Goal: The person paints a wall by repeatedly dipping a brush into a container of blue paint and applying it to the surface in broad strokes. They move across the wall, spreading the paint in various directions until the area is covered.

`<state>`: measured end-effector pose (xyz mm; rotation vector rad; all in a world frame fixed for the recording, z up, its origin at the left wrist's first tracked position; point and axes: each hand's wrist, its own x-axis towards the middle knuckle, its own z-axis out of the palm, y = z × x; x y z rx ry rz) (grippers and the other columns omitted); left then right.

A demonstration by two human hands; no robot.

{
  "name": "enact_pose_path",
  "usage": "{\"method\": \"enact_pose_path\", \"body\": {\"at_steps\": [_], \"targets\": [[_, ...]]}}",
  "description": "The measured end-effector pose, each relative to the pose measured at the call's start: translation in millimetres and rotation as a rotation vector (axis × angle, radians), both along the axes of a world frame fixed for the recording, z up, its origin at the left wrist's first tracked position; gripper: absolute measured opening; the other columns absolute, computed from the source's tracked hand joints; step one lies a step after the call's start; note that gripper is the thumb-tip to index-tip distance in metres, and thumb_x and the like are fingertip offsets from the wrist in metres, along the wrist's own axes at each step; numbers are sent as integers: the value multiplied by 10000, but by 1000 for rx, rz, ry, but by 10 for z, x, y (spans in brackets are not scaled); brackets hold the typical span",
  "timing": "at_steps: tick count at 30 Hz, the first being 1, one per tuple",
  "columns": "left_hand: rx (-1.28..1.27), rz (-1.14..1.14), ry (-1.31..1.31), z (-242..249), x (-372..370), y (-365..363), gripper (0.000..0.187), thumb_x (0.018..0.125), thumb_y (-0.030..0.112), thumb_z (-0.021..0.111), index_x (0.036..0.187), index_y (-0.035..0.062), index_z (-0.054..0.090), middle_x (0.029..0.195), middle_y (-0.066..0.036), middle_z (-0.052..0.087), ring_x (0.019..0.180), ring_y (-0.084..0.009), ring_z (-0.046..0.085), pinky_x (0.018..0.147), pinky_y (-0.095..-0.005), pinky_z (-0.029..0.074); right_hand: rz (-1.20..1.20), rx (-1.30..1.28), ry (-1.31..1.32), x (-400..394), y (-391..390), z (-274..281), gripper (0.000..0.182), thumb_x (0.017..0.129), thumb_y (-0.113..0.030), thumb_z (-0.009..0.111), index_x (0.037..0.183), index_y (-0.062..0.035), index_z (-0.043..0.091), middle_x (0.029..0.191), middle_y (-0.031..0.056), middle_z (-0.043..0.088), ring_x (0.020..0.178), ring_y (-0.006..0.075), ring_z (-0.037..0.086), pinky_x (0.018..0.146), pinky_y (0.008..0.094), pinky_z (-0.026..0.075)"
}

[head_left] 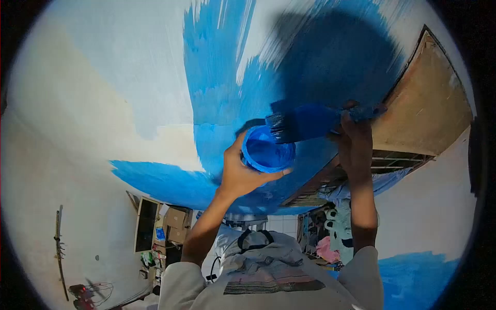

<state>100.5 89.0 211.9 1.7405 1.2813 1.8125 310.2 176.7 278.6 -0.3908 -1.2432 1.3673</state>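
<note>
The wall fills most of the view, pale and bare from 9 to 11 o'clock. Blue paint covers a broad part of it from 11 to 1 o'clock, with streaky upper edges and a dark shadow at 1 o'clock; a ragged sweep runs out between 8 and 9, and another patch lies at 4. A brown panel stands between 2 and 3 o'clock.

The wide brush lies toward 2 o'clock, nearly level, its head pointing to 9. The fingers of the right hand are closed round its handle. Near the centre is the blue cup, its mouth facing the camera and its inside coated blue. The left hand grips it from 8 o'clock, fingers curled about the side.

Smallest, the dark bristles sit at the cup's 1 o'clock edge; whether they touch the rim I cannot tell. The step in hand looks like loading the brush or draining it at the rim. The next move seems to call for a steady cup and bristles kept from dripping.
</note>
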Motion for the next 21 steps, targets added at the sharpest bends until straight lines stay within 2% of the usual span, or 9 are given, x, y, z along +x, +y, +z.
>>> {"method": "enact_pose_path", "body": {"at_steps": [3,5,9,12,14,16,18,19,21], "targets": [[-35,-19,-12,42,-7,15,892,504,234,943,1236,-50,521,1134,-156,638,1049,-210,612,951,-360,463,-58,-11,-38,-44,-4,27,290,885,-203,666,1101,-44,557,899,60,649,856,161,676,679,309,608],[19,-14,-38,32,10,48,800,533,260,932,1187,-3,554,1046,-128,666,961,-189,642,878,-323,496,-23,-10,-114,-34,20,20,351,866,-244,687,1113,-41,542,903,43,623,850,150,659,698,315,602],[24,16,-32,44,34,19,783,537,263,929,1179,7,561,1038,-123,670,961,-188,644,877,-322,498,-52,14,-195,-13,88,197,382,859,-258,689,1127,-35,533,946,52,597,853,154,643,713,318,597],[-9,7,-35,-2,92,-15,758,544,261,926,1166,12,571,1034,-120,673,961,-188,647,875,-322,500,-232,111,-251,-91,35,597,363,869,-245,669,1130,-27,540,985,63,584,860,165,641,731,322,593],[-162,-15,-92,-88,176,-82,752,528,228,928,1158,11,578,1087,-112,656,1009,-184,619,912,-337,480,-277,272,-164,-191,10,922,365,884,-240,654,1156,-24,541,1010,78,582,858,167,632,739,325,593],[-178,-39,-103,-260,255,-103,742,531,225,928,1153,17,581,1079,-107,660,1004,-183,622,906,-336,483,-313,442,-294,-228,22,1271,359,901,-211,636,1213,-85,512,1047,20,563,905,112,600,730,315,580],[-187,-86,-118,-505,290,-120,728,535,220,928,1147,24,584,1060,-92,668,989,-180,628,896,-334,490,-315,630,-369,-198,183,1572,384,897,-214,637,1229,-72,506,1074,58,582,928,157,614,752,351,576],[-186,-89,-109,-543,335,-170,728,535,220,928,1147,24,584,1060,-92,668,989,-180,628,896,-334,490,-323,630,-362,-202,189,1766,384,897,-214,637,1229,-72,506,1074,58,582,928,157,614,752,351,576],[-279,-132,-259,-579,403,-261,738,526,223,934,1146,24,586,1063,-91,667,990,-180,629,901,-335,490,-57,849,-529,-207,169,2143,348,828,-264,731,1090,-87,586,846,50,637,787,160,633,785,319,538]]}}
